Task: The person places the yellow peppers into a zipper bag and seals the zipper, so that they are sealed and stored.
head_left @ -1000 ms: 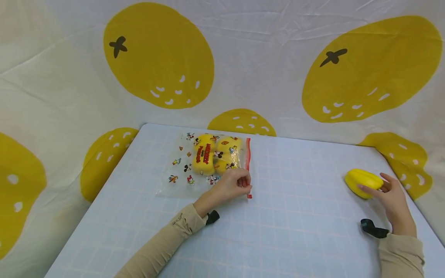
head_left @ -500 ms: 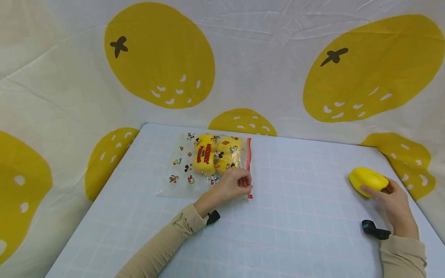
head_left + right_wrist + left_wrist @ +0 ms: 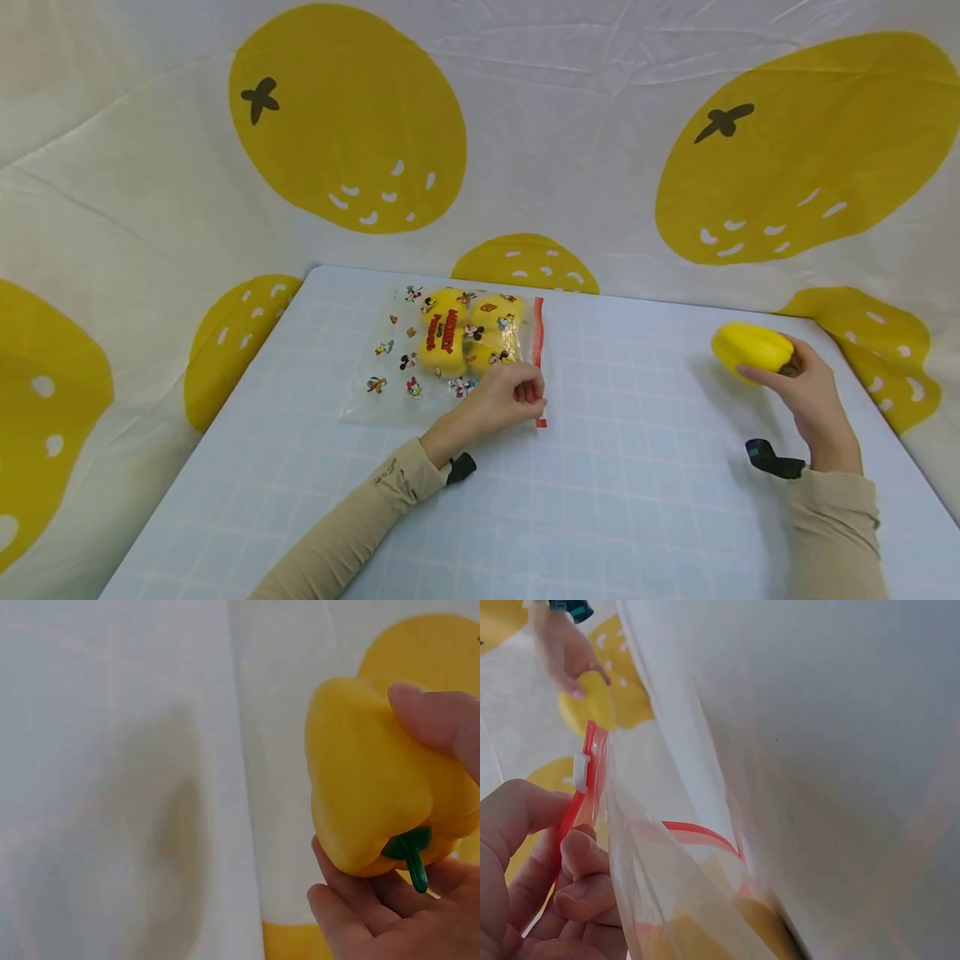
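Note:
A clear zip bag (image 3: 390,400) with cartoon prints and a red zip edge lies on the table, yellow rounded things inside it. My left hand (image 3: 498,400) pinches the red edge near its front end. In the left wrist view a white slider (image 3: 580,772) sits on that edge, just beyond the thumb, and the bag's mouth stands apart. At the right, my right hand (image 3: 813,396) grips a yellow bell pepper (image 3: 750,346) above the table. Seen from the right wrist, the pepper's green stem (image 3: 409,851) points towards the palm, with the thumb on top and fingers beneath.
The pale checked table (image 3: 600,500) ends at the back against a white cloth (image 3: 555,150) printed with large yellow fruit. Black wrist cameras show below the left wrist and beside the right wrist. The pepper's shadow falls on the tabletop.
My right hand has closed its grip on the bell pepper, lifted it off the table and carried it left and farther back. My left hand and the bag have stayed in place.

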Tool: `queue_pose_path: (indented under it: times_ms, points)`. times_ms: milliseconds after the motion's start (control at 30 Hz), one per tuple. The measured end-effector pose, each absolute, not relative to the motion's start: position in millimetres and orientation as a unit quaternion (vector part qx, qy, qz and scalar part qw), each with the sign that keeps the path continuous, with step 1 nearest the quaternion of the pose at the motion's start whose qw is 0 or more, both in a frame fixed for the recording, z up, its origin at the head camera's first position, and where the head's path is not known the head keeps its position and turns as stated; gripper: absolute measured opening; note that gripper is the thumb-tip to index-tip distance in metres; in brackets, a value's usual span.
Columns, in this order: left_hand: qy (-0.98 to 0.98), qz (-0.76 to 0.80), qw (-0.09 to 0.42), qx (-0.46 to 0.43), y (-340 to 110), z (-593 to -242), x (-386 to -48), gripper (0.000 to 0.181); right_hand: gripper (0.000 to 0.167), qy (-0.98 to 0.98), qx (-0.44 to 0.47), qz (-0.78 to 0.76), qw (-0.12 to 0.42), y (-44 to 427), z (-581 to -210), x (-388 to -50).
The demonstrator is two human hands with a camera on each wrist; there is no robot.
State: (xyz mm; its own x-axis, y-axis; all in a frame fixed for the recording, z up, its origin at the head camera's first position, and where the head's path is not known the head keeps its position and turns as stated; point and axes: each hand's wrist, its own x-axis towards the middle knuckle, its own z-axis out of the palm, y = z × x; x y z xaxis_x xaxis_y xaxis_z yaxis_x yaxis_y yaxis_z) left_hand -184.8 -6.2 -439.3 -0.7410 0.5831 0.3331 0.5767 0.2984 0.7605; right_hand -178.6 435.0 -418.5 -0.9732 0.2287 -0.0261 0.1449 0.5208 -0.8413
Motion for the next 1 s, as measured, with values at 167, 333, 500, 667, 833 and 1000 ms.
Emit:
queue_pose_path:
  times_ms: [167, 333, 500, 667, 833, 1000]
  points:
    - [0.806, 0.467, -0.008, 0.362, -5, -439, -184, 0.018, 0.083, -0.861, -0.036, 0.505, 0.055, 400, -412, -195]
    - [0.808, 0.459, -0.029, 0.367, -4, -439, -184, 0.017, 0.083, -0.861, 0.001, 0.505, 0.052, 362, -407, -208]
    - [0.816, 0.453, -0.036, 0.356, -2, -439, -182, 0.018, 0.081, -0.858, 0.047, 0.511, 0.039, 321, -408, -217]
    - [0.824, 0.446, -0.036, 0.348, -1, -437, -181, 0.017, 0.08, -0.841, 0.103, 0.531, 0.013, 284, -415, -222]
    - [0.824, 0.444, -0.042, 0.349, -1, -437, -180, 0.015, 0.079, -0.838, 0.139, 0.527, -0.026, 254, -427, -225]
    - [0.82, 0.447, -0.045, 0.354, -2, -437, -180, 0.015, 0.078, -0.836, 0.164, 0.52, -0.055, 237, -441, -225]
